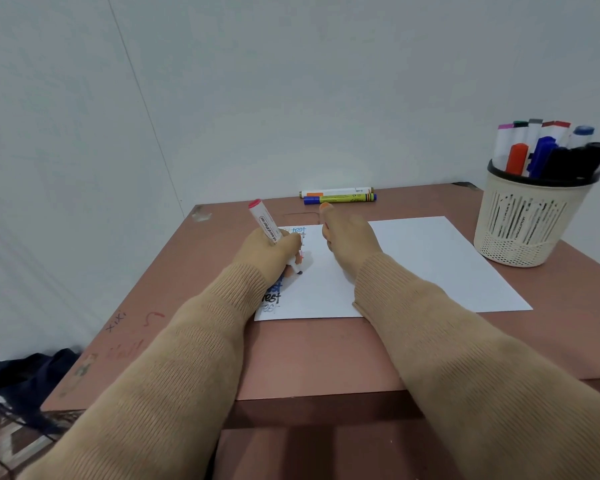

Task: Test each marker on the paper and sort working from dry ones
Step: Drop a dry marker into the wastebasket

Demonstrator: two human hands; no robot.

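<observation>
My left hand (pixel 270 250) grips a white marker with a red end (pixel 264 221), its tip down on the left part of the white paper (pixel 430 261). Several "test" words in blue, black and grey run down the paper's left edge (pixel 272 296). My right hand (pixel 347 242) rests on the paper just right of the writing, fingers curled under; I cannot tell whether it holds anything. Three markers (pixel 338 195) lie side by side at the table's far edge. A cream mesh basket (pixel 525 230) at the right holds several markers (pixel 551 150).
The brown table (pixel 326 355) has scribbles near its left edge (pixel 118 320). A white wall stands close behind the table. Dark cloth (pixel 25 379) and cables lie on the floor at the lower left.
</observation>
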